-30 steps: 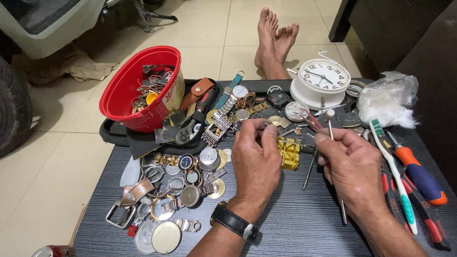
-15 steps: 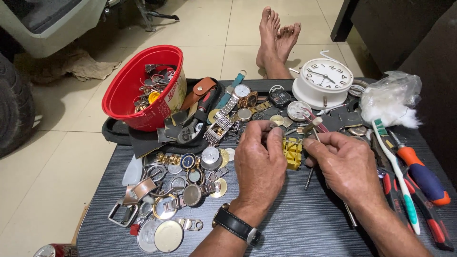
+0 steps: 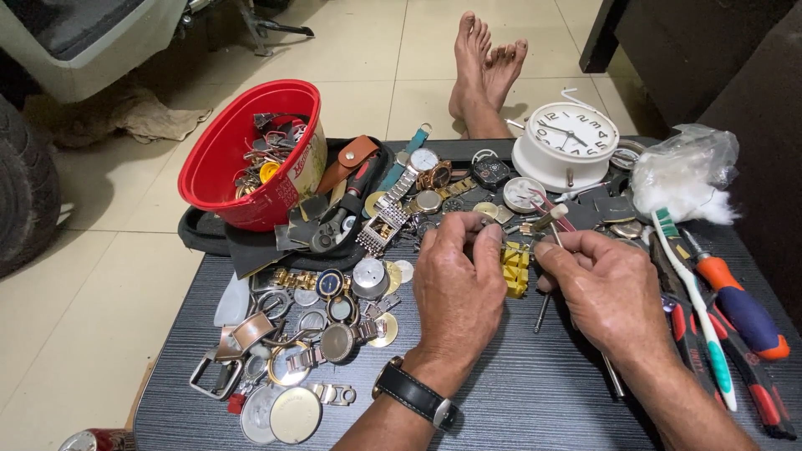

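— Yellow plastic block [image 3: 515, 267] sits on the dark desk [image 3: 518, 401], just between both hands. Anything finished?
— Hard to judge; watch parts lie scattered left, unsorted. The right hand [image 3: 606, 292] pinches a thin tool [image 3: 551, 219]; the left hand [image 3: 459, 288] curls shut beside the block, but what its grip holds I cannot tell.

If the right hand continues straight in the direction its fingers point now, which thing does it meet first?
The right hand points left, toward the left hand. It would probably first meet the small yellow block between them, though depth is hard to judge.
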